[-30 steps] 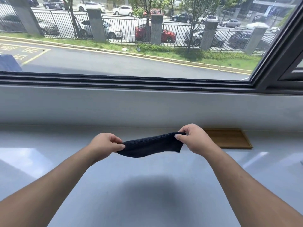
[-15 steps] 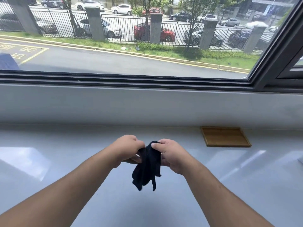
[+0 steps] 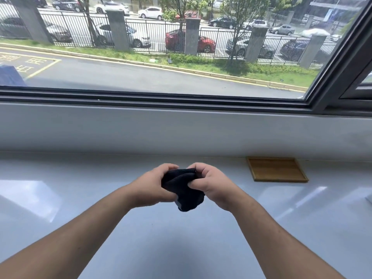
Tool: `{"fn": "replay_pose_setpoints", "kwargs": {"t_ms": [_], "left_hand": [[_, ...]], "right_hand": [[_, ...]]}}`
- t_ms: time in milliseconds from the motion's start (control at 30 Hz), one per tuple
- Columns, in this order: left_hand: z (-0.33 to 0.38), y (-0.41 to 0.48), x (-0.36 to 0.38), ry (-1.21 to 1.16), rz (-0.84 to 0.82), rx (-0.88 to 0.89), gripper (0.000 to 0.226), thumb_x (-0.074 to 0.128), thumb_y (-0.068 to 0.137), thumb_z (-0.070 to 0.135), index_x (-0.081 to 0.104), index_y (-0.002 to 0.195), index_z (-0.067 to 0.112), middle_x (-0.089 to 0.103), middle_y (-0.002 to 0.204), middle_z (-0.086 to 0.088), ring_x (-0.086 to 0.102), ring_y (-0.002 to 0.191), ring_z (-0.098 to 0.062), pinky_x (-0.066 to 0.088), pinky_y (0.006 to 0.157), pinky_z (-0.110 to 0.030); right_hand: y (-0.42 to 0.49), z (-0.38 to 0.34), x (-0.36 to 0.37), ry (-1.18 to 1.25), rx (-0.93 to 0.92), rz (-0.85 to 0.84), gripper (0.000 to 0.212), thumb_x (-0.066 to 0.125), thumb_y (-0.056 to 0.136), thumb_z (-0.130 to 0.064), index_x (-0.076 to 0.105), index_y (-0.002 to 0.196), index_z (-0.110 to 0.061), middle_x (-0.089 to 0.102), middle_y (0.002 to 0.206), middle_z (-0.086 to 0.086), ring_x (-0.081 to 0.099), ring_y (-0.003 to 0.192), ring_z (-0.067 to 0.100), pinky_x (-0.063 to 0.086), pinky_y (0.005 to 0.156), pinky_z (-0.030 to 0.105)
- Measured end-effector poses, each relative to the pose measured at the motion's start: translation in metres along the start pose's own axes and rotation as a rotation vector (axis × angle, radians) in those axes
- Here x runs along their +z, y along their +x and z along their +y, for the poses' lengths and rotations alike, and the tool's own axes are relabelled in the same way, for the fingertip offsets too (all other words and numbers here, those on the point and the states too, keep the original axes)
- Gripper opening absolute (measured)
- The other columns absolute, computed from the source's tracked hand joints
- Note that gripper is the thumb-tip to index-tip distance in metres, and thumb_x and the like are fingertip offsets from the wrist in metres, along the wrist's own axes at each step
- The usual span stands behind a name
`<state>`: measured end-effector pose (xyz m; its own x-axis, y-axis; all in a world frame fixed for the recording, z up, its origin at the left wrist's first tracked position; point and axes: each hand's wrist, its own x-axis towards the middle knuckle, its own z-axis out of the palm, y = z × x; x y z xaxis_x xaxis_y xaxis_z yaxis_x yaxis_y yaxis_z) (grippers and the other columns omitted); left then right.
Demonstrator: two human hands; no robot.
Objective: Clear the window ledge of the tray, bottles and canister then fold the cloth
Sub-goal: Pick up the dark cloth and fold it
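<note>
A dark cloth (image 3: 182, 189) is bunched into a small thick bundle above the pale window ledge (image 3: 80, 198). My left hand (image 3: 150, 185) grips its left side and my right hand (image 3: 211, 186) grips its right side, knuckles almost touching. A small part of the cloth hangs below the hands. A flat wooden tray (image 3: 276, 169) lies on the ledge against the back wall, to the right of my hands. No bottles or canister are in view.
The window frame (image 3: 161, 97) and a low grey wall run along the back of the ledge. A pale object's corner (image 3: 369, 198) shows at the right edge.
The cloth was stretched out flat between my hands, then hung doubled. Now my hands have come together and the cloth is a compact bundle between them.
</note>
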<state>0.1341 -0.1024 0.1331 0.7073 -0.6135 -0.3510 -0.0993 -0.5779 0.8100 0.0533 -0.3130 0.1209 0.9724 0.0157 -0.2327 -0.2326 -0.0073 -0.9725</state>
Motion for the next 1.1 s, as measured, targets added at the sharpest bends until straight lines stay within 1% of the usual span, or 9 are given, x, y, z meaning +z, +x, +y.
{"fn": "replay_pose_setpoints", "kwargs": {"t_ms": [167,300,433,533,633,767,867,967,1100], "left_hand": [[-0.012,0.009,0.004,0.312,0.209,0.055,0.015,0.071,0.079,0.050,0.062,0.086,0.040,0.069,0.078,0.023,0.062,0.069,-0.003,0.052,0.064,-0.036],[-0.034,0.017,0.013,0.077,0.215,0.053,0.009,0.073,0.090,0.040,0.064,0.088,0.039,0.068,0.069,0.018,0.051,0.053,-0.003,0.036,0.049,-0.021],[-0.055,0.026,0.030,-0.341,0.116,-0.035,0.003,0.072,0.100,0.027,0.073,0.102,0.028,0.078,0.091,0.009,0.070,0.077,-0.010,0.055,0.073,-0.030],[-0.070,0.040,0.046,-0.477,0.146,-0.172,0.017,0.067,0.103,0.033,0.070,0.112,0.019,0.080,0.107,-0.007,0.079,0.089,-0.024,0.066,0.072,-0.044],[-0.094,0.059,0.066,-0.502,0.214,-0.325,0.023,0.069,0.100,0.036,0.063,0.119,0.024,0.077,0.111,-0.006,0.080,0.086,-0.026,0.067,0.071,-0.046],[-0.131,0.082,0.091,-0.489,0.231,-0.404,0.059,0.074,0.091,0.021,0.048,0.143,0.025,0.074,0.118,-0.003,0.078,0.093,-0.022,0.064,0.079,-0.041],[-0.150,0.088,0.101,-0.068,0.248,-0.352,0.073,0.072,0.089,0.030,0.039,0.154,0.030,0.055,0.147,0.001,0.065,0.114,-0.021,0.054,0.087,-0.036],[-0.167,0.083,0.116,0.407,0.184,-0.169,0.063,0.066,0.090,0.044,0.048,0.149,0.032,0.051,0.151,0.005,0.054,0.130,-0.020,0.051,0.095,-0.037],[-0.175,0.075,0.123,0.638,0.040,-0.116,0.056,0.057,0.095,0.050,0.052,0.148,0.033,0.051,0.153,0.008,0.045,0.138,-0.020,0.048,0.105,-0.038]], "right_hand": [[0.000,0.016,-0.009,-0.406,-0.009,0.232,0.021,0.061,0.086,-0.006,0.069,0.085,-0.026,0.071,0.073,-0.002,0.061,0.066,0.012,0.049,0.065,0.035],[-0.005,0.031,-0.008,-0.246,-0.052,0.302,0.020,0.063,0.093,-0.009,0.073,0.093,-0.026,0.080,0.084,-0.002,0.072,0.074,0.007,0.051,0.067,0.019],[-0.003,0.055,-0.004,0.018,0.099,0.294,0.018,0.061,0.102,-0.012,0.073,0.115,-0.013,0.080,0.111,0.011,0.074,0.108,0.031,0.059,0.097,0.045],[0.007,0.073,0.002,0.119,0.236,0.274,0.019,0.055,0.107,-0.026,0.069,0.120,-0.021,0.078,0.118,0.012,0.073,0.111,0.036,0.055,0.100,0.058],[0.021,0.101,0.005,0.147,0.410,0.269,0.019,0.052,0.107,-0.029,0.065,0.121,-0.026,0.080,0.114,0.006,0.077,0.104,0.030,0.057,0.099,0.058],[0.041,0.145,0.004,0.143,0.524,0.349,0.036,0.060,0.099,-0.013,0.055,0.134,-0.018,0.076,0.113,0.007,0.076,0.101,0.028,0.062,0.088,0.046],[0.047,0.171,0.002,-0.383,0.469,0.383,0.055,0.059,0.093,-0.019,0.044,0.145,-0.024,0.066,0.115,-0.004,0.068,0.105,0.021,0.054,0.077,0.033],[0.038,0.202,0.011,-0.895,0.297,0.277,0.053,0.057,0.094,-0.029,0.050,0.146,-0.028,0.057,0.135,0.001,0.054,0.126,0.025,0.052,0.093,0.038],[0.032,0.221,0.018,-1.197,0.218,0.138,0.049,0.052,0.097,-0.038,0.055,0.145,-0.027,0.055,0.145,0.004,0.046,0.135,0.027,0.044,0.108,0.038]]}}
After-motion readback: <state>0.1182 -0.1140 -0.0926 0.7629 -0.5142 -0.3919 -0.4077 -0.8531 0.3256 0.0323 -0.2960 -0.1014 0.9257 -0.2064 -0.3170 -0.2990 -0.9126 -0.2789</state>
